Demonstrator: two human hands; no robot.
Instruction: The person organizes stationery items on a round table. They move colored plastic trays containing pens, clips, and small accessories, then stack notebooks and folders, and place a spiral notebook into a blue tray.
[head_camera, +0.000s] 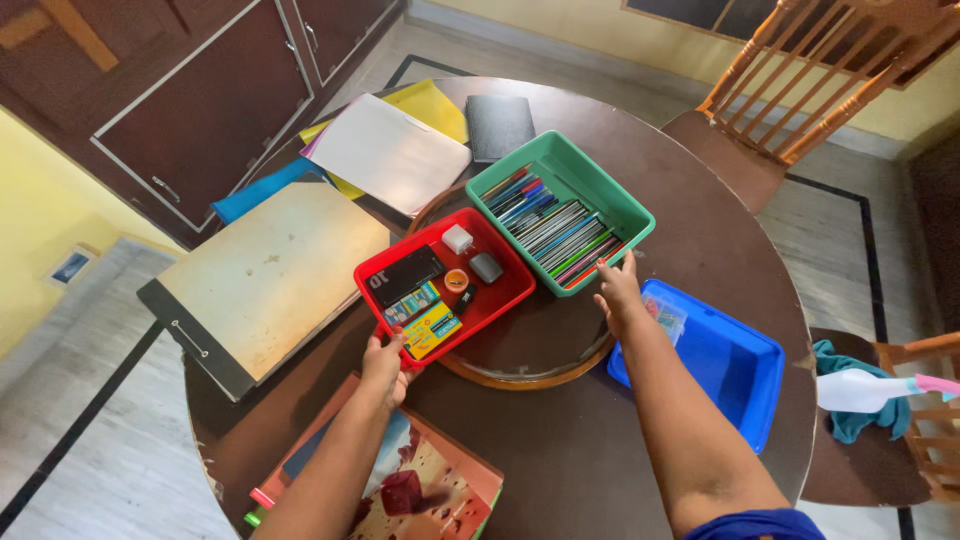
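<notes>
Red plastic tray (497, 300), rectangular and shallow, sits at the centre of the frame, half on a round wooden turntable (530, 362) and half over the dark table beyond it. The left hand (385, 362) grips the tray's near corner, fingers curled over the rim. The right hand (620, 290) lies open, fingertips touching the near corner of a green plastic tray (610, 205) full of pens, grasping nothing.

Held by one corner only, the red tray could tip, and the small white box (457, 238), grey eraser (486, 267) and orange tape roll (456, 279) would likely slide toward the low side. A push on the green tray might also spin the turntable.

An empty-looking blue plastic bin (735, 365) lies at centre right. The round dark brown table (700, 230) also carries a tan clipboard (270, 275) at left and folders at upper centre. Wooden chairs stand at upper right, cabinets at upper left, over a pale tiled floor.
</notes>
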